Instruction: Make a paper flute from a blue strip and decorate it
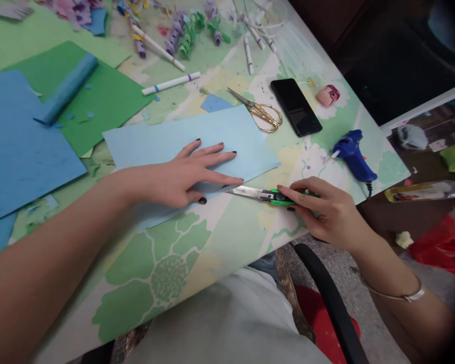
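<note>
A folded sheet of light blue paper (147, 144) lies on the table, its fold opening toward me. My left hand (185, 174) rests flat on it with fingers spread. In my right hand (322, 207) is a green utility knife (275, 196), held low over the tabletop. Its long blade points left, and the tip reaches in at the paper's near edge, close to my left index finger and thumb. Whether the tip is between the layers I cannot tell. Gold-handled scissors (260, 111) lie just beyond the paper, beside a small blue scrap (215, 103).
A black phone (296, 107) and a blue glue gun (352, 154) lie to the right. Green paper (109, 96), a blue sheet (18, 146) and a blue roll (68, 90) are at left. White markers (170, 83) and curled paper pieces (191, 35) lie at the back.
</note>
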`<state>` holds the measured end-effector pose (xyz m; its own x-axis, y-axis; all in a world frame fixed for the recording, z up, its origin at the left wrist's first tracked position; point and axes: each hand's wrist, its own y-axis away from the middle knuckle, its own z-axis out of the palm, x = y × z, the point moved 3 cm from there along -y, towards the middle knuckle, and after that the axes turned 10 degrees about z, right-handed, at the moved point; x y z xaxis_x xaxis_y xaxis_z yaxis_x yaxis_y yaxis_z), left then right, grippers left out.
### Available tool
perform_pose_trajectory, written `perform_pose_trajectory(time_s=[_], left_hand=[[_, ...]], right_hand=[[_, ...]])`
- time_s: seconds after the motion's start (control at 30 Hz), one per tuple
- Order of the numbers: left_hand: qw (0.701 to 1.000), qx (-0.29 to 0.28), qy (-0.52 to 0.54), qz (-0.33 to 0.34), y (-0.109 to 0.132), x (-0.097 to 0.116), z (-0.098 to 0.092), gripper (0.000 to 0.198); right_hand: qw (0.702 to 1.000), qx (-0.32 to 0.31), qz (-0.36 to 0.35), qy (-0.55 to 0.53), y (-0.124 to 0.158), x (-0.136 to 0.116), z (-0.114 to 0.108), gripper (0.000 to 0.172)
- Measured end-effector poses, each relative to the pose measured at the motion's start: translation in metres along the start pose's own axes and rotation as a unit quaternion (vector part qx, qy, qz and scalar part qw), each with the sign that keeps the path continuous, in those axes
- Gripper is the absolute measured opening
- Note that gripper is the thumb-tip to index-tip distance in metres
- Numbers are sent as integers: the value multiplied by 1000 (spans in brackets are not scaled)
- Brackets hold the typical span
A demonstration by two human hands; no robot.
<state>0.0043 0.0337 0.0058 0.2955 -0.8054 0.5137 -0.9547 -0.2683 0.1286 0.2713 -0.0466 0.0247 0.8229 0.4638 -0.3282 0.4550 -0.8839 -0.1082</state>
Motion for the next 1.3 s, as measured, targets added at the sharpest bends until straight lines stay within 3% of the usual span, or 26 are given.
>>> perform_pose_trajectory(time_s=[0.5, 1.3], left_hand=[[998, -59, -2, -15, -12, -7, -5, 78], [997, -72, -7, -28, -12, -5, -5, 79]], right_hand=[[1000, -4, -3, 9, 4, 2, -2, 45], [1000, -11, -22, 6, 1, -3, 2, 42]])
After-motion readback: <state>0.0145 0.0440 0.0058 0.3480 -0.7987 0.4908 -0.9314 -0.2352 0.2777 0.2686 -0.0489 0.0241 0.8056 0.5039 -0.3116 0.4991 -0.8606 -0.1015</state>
